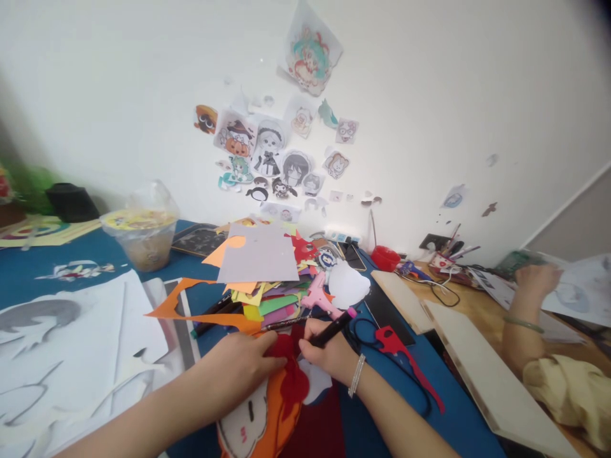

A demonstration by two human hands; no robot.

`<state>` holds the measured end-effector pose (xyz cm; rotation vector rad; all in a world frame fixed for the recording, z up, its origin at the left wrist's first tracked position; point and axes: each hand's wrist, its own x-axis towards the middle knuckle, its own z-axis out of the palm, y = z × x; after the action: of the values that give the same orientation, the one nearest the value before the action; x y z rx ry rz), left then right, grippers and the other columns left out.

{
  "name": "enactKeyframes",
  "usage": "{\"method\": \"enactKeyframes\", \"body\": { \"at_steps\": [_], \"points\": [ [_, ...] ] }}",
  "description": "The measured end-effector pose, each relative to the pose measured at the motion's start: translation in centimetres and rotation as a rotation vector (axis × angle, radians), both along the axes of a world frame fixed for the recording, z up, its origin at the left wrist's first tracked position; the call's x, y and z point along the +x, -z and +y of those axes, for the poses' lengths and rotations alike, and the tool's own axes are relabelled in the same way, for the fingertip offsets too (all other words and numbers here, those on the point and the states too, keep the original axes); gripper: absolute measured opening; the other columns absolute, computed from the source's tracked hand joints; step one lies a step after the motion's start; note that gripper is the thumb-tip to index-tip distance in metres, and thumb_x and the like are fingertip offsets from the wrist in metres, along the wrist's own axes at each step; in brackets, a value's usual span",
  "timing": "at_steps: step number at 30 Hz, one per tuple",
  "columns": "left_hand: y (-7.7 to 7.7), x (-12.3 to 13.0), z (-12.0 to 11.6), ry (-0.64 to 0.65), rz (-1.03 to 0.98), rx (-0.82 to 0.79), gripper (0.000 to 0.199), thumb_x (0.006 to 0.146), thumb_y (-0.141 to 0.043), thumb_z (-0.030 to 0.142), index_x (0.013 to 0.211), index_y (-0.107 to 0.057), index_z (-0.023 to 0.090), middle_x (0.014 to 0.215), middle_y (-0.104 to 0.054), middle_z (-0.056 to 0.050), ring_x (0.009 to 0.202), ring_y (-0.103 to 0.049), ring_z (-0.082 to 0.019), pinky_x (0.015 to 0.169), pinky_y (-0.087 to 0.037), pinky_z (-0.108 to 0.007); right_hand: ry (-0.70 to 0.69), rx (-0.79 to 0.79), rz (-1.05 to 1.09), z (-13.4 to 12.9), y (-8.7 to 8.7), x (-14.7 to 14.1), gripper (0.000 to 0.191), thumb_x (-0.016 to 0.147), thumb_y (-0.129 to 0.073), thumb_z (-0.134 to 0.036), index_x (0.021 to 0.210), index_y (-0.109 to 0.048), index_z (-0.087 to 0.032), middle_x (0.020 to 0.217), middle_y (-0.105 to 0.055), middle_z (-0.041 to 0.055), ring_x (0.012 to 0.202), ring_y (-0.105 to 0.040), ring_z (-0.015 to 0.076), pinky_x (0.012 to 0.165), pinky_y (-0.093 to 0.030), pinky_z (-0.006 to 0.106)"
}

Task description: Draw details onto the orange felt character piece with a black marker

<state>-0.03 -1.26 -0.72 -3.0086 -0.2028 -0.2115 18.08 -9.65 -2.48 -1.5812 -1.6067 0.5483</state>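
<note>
1. Right hand (329, 353): grasping the marker (331, 327), pink end up and to the right; tip hard to make out, down by the red piece (293, 385).
2. Left hand (243, 362): palm down, not clenched on anything; fingertips rest on the red piece.
3. Red piece: between both hands, overlapping the orange cutout (281, 407), which has a pale face area.
4. Dark red sheet (322, 432) lies under these; white piece (317, 381) just beside the red one, below the right hand.
5. Paper pile (274, 305) beyond the hands, grey sheet (258, 254) on top. Orange scrap (176, 305) to its left.
6. Red scrap (391, 340) right of the right hand, on the blue table (363, 426), near a black cable (422, 381).
7. Far right: co-worker's raised hand (537, 280), grip unclear.
</note>
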Motion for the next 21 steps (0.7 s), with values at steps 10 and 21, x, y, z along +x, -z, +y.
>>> {"method": "enactKeyframes", "body": {
  "at_steps": [10,21],
  "points": [
    [-0.4,-0.7,2.4,-0.428,-0.06,-0.256,0.025,0.08,-0.037,0.032,0.075,-0.058,0.019,0.079,-0.057,-0.006,0.064,-0.058,-0.019,0.05,-0.034,-0.026,0.119,0.093,0.411,0.5,0.7,1.1,0.019,0.077,-0.048,-0.029,0.062,-0.041,-0.019,0.042,-0.044,-0.0079,0.035,-0.039,0.0064,0.038,-0.03,0.017],
    [-2.2,-1.8,2.7,-0.268,-0.08,-1.007,0.017,0.064,-0.052,0.025,0.078,-0.061,0.02,0.076,-0.063,0.0,0.071,-0.058,-0.016,0.059,-0.041,-0.022,0.201,0.254,0.41,0.8,0.4,2.4,0.025,0.08,-0.051,-0.04,0.09,-0.055,-0.018,0.058,-0.055,-0.0027,0.043,-0.045,0.0085,0.045,-0.036,0.02]
  ]
}}
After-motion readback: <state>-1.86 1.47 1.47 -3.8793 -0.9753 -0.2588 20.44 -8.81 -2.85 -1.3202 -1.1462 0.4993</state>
